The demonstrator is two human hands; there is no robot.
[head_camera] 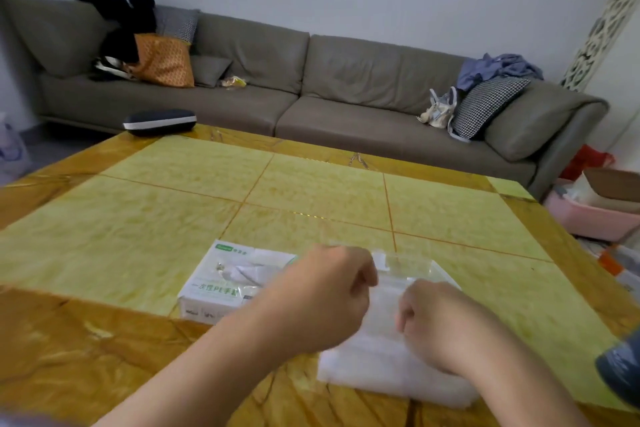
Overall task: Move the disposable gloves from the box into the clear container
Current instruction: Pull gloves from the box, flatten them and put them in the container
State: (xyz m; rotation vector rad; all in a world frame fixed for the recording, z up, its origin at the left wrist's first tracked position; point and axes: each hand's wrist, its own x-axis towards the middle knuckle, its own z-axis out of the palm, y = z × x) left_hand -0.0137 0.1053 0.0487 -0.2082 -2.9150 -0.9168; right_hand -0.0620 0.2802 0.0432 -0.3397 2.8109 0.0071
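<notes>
Near desk (138, 218) edge: gloves box (221, 284) left of clear container (412, 267). Left grip (325, 291) and right grip (436, 319) curled, pinching glove stack (377, 357) beside container.

The left hand (325, 291) covers the right end of the glove box (225, 282), cutting off its printed label. The clear container (405, 269) shows only partly behind both fists. The fingertips of the right hand (436, 319) are curled under, out of sight. The stack of gloves (381, 360) is blurred; single gloves cannot be distinguished.
</notes>
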